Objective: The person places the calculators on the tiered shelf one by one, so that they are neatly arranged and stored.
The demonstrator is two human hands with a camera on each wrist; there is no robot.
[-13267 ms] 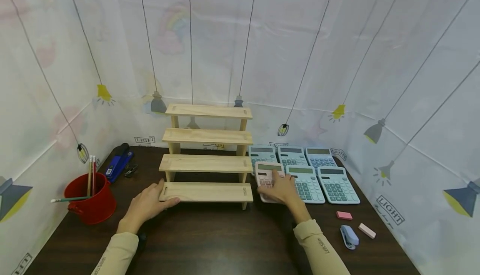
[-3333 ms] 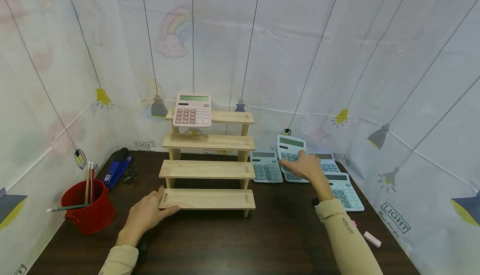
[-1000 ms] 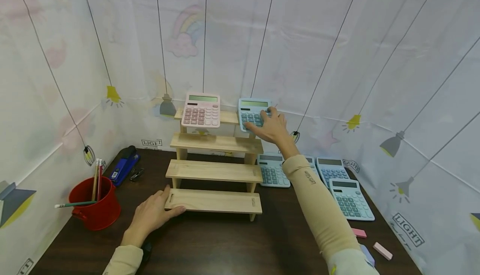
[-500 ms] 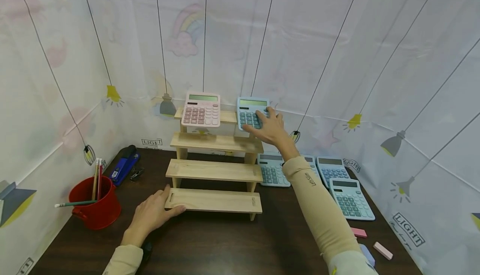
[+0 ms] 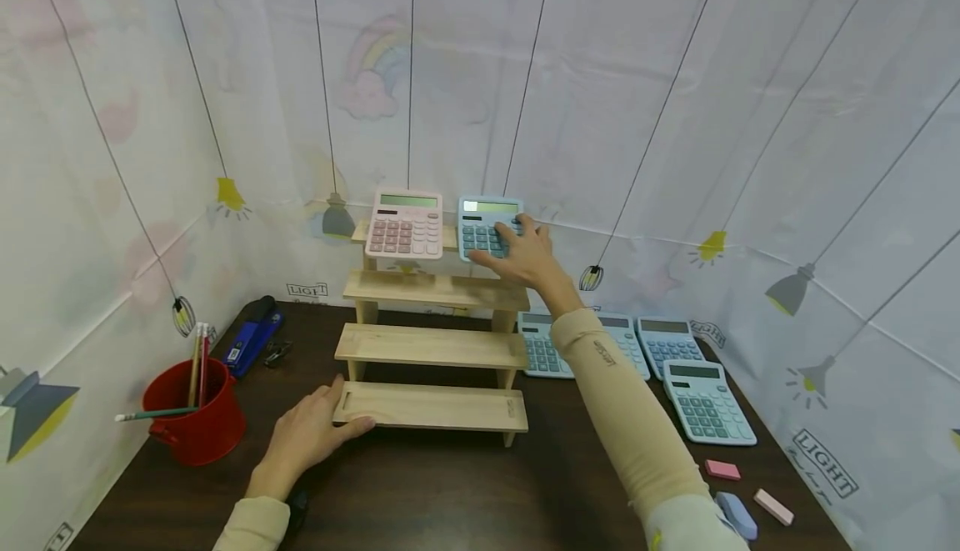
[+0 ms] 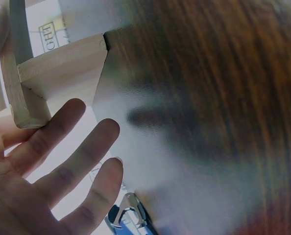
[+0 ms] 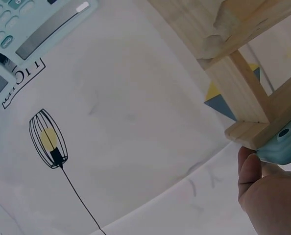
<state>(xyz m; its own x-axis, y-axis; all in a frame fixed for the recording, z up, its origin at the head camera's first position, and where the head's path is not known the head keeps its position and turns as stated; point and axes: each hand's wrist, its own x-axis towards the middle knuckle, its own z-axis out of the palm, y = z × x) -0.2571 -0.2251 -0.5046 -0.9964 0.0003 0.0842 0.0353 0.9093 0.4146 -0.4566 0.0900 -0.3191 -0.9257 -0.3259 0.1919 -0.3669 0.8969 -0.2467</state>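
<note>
Blue calculator [image 5: 486, 228] has shifted left along the top step of the wooden stand [image 5: 435, 349], now just beside the pink calculator [image 5: 405, 224] at its 9 o'clock. Right hand [image 5: 525, 255] grips it (thumb apparently underneath). Left hand [image 5: 311, 434], fingers relaxed, rests against the bottom step.

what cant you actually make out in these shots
- Blue calculator: head view, the right hand covers its lower right keys; whether it sits fully on the top shelf is unclear.
- Calculator digits: too small.
- Left hand: left wrist view blurred, its contact with the bottom shelf uncertain.
- Blue stapler: partly behind the sleeve.
</note>
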